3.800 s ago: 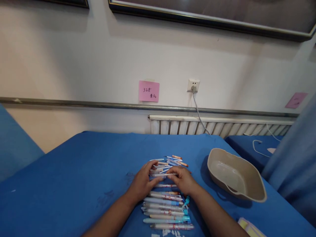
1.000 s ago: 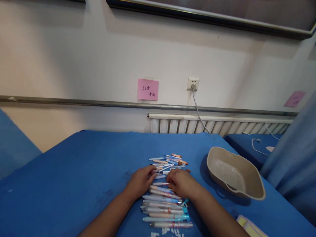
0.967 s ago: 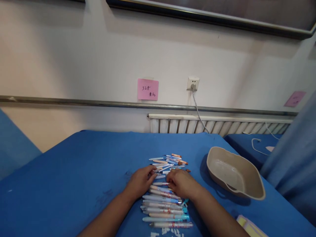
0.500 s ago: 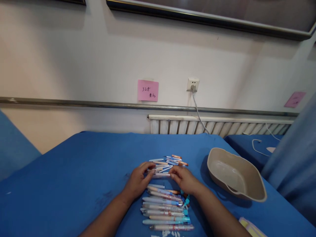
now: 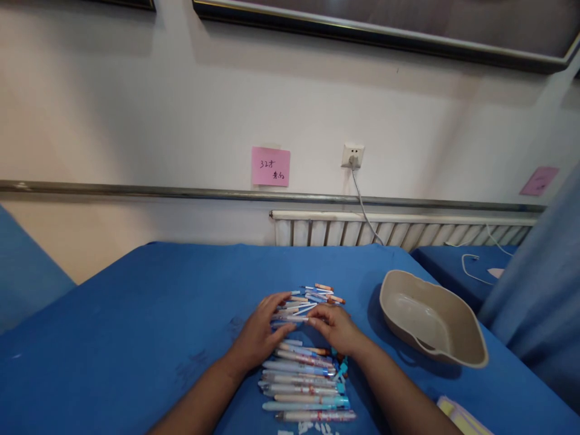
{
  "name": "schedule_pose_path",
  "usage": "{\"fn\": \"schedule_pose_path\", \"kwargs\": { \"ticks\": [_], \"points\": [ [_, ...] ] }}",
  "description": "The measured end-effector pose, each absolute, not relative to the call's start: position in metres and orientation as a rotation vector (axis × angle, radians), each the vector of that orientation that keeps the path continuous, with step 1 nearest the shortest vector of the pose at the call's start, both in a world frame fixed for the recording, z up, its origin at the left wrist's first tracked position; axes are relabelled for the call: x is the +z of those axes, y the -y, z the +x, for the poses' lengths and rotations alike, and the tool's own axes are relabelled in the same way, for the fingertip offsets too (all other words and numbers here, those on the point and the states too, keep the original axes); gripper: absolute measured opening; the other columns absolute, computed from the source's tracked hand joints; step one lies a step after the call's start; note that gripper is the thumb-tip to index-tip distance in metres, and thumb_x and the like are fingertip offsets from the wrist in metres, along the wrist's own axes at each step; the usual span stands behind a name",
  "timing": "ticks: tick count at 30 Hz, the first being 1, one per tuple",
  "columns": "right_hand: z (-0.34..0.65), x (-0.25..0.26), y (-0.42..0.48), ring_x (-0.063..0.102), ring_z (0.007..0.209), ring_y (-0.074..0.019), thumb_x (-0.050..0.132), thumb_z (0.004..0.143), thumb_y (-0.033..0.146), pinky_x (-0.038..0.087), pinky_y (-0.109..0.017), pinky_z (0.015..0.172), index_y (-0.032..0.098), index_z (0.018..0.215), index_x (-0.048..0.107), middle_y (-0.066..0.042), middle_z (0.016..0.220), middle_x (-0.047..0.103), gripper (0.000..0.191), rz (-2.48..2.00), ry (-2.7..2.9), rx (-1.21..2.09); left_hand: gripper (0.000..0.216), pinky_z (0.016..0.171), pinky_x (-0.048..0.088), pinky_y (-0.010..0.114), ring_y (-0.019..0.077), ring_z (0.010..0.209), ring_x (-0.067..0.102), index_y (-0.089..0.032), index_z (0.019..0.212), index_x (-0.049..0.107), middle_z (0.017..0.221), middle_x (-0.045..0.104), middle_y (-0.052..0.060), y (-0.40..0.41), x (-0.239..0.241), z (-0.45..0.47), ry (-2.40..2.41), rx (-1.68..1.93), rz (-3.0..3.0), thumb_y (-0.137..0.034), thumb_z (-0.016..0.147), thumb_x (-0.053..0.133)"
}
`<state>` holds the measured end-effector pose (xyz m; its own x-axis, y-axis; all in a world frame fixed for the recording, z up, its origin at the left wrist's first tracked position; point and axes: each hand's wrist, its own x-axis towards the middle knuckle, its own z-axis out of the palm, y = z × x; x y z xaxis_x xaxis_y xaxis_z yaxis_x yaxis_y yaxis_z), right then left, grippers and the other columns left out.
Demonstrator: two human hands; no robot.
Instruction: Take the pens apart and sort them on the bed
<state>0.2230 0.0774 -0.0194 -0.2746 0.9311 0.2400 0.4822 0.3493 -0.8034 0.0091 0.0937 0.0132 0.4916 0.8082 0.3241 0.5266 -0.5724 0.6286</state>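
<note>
My left hand (image 5: pixel 263 329) is over the left side of the loose pen parts, its thumb and fingers spread apart around them. My right hand (image 5: pixel 336 329) pinches the right end of a slim pale pen part (image 5: pixel 295 319), which lies crosswise between both hands. Just beyond my fingers is a loose pile of thin white sticks, pale barrels and orange-ended pieces (image 5: pixel 324 287). Nearer to me, several pens (image 5: pixel 301 389) with pale blue, clear and patterned barrels lie side by side in a row. Small turquoise pieces (image 5: pixel 343 365) sit at their right ends.
A beige plastic basin (image 5: pixel 457 338) stands on the blue-covered table (image 5: pixel 158 326) at the right. Small white bits (image 5: pixel 306 428) and a yellowish packet (image 5: pixel 460 414) lie near the front edge. Behind are a radiator (image 5: pixel 326 232) and a plugged-in cable (image 5: pixel 362 205).
My left hand's thumb and fingers have spread wider and shifted slightly right, over the pen parts. The right hand stays almost in place, still pinching, and moves slightly left.
</note>
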Motion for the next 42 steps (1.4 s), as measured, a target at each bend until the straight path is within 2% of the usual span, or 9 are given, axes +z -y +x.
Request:
{"fn": "schedule_pose_path", "kwargs": {
  "ticks": [3, 6, 12, 17, 22, 25, 27, 36, 42],
  "points": [
    [0.223, -0.019, -0.077, 0.059, 0.08, -0.0156, 0.052, 0.084, 0.025, 0.044, -0.027, 0.074, 0.02, 0.086, 0.065, -0.002, 0.086, 0.066, 0.014, -1.221, 1.9, 0.785, 0.029, 0.086, 0.044, 0.029, 0.0183, 0.093, 0.058, -0.023, 0.112, 0.056, 0.102, 0.065, 0.005, -0.094, 0.011, 0.009, -1.071, 0.754, 2.294, -0.033, 0.087, 0.044],
    [0.223, -0.018, -0.077, 0.059, 0.081, -0.015, 0.053, 0.084, 0.024, 0.044, -0.026, 0.074, 0.02, 0.088, 0.065, -0.002, 0.086, 0.065, 0.013, -1.233, 1.921, 0.755, 0.031, 0.076, 0.046, 0.028, 0.0169, 0.075, 0.061, -0.023, 0.104, 0.059, 0.079, 0.066, 0.002, -0.093, 0.013, 0.01, -1.209, 0.65, 2.218, -0.035, 0.092, 0.033],
    [0.222, -0.015, -0.075, 0.059, 0.081, -0.0145, 0.052, 0.084, 0.022, 0.043, -0.025, 0.074, 0.02, 0.087, 0.065, -0.001, 0.086, 0.066, 0.013, -1.268, 1.96, 0.716, 0.037, 0.09, 0.042, 0.032, 0.0209, 0.102, 0.054, -0.023, 0.119, 0.052, 0.113, 0.06, 0.007, -0.091, 0.016, 0.011, -1.019, 0.78, 2.316, -0.034, 0.083, 0.051],
    [0.223, -0.012, -0.074, 0.059, 0.08, -0.0139, 0.053, 0.084, 0.023, 0.043, -0.024, 0.073, 0.02, 0.086, 0.064, -0.001, 0.085, 0.065, 0.012, -1.26, 1.979, 0.659, 0.033, 0.077, 0.046, 0.03, 0.0178, 0.077, 0.061, -0.023, 0.112, 0.055, 0.078, 0.066, 0.002, -0.094, 0.014, 0.01, -1.22, 0.629, 2.181, -0.036, 0.092, 0.033],
    [0.224, -0.01, -0.074, 0.058, 0.082, -0.014, 0.052, 0.085, 0.022, 0.042, -0.024, 0.074, 0.021, 0.088, 0.064, -0.001, 0.088, 0.065, 0.012, -1.279, 2.021, 0.655, 0.044, 0.091, 0.042, 0.033, 0.0204, 0.101, 0.055, -0.023, 0.124, 0.048, 0.113, 0.061, 0.006, -0.094, 0.013, 0.011, -1.061, 0.726, 2.279, -0.034, 0.082, 0.054],
    [0.23, -0.011, -0.076, 0.057, 0.082, -0.0145, 0.052, 0.085, 0.023, 0.041, -0.025, 0.074, 0.021, 0.086, 0.064, -0.001, 0.086, 0.065, 0.013, -1.323, 2.053, 0.599, 0.026, 0.089, 0.043, 0.03, 0.0188, 0.098, 0.057, -0.023, 0.107, 0.06, 0.105, 0.065, 0.005, -0.097, 0.01, 0.007, -1.036, 0.685, 2.331, -0.03, 0.087, 0.044],
    [0.237, -0.011, -0.078, 0.057, 0.083, -0.0151, 0.051, 0.085, 0.024, 0.04, -0.025, 0.075, 0.021, 0.085, 0.064, -0.002, 0.086, 0.064, 0.014, -1.387, 2.051, 0.547, 0.026, 0.087, 0.043, 0.029, 0.0186, 0.097, 0.058, -0.024, 0.102, 0.062, 0.103, 0.066, 0.004, -0.102, 0.009, 0.002, -1.12, 0.708, 2.333, -0.03, 0.089, 0.04],
    [0.243, -0.023, -0.084, 0.056, 0.07, -0.015, 0.041, 0.089, 0.032, 0.038, -0.024, 0.063, 0.02, 0.09, 0.057, -0.002, 0.078, 0.063, 0.02, -1.577, 1.816, 0.502, 0.026, 0.086, 0.044, 0.028, 0.0186, 0.096, 0.059, -0.023, 0.105, 0.06, 0.103, 0.066, 0.004, -0.104, 0.005, 0.0, -1.184, 0.746, 2.321, -0.03, 0.089, 0.041],
    [0.226, -0.032, -0.082, 0.045, 0.055, -0.0103, 0.056, 0.08, 0.037, 0.032, -0.02, 0.051, 0.019, 0.072, 0.058, 0.004, 0.06, 0.052, 0.021, -1.418, 1.864, 0.779, 0.027, 0.092, 0.043, 0.028, 0.0171, 0.103, 0.057, -0.024, 0.11, 0.058, 0.111, 0.064, 0.003, -0.093, -0.002, 0.012, -1.067, 0.738, 2.303, -0.03, 0.089, 0.043]
  ]
}}
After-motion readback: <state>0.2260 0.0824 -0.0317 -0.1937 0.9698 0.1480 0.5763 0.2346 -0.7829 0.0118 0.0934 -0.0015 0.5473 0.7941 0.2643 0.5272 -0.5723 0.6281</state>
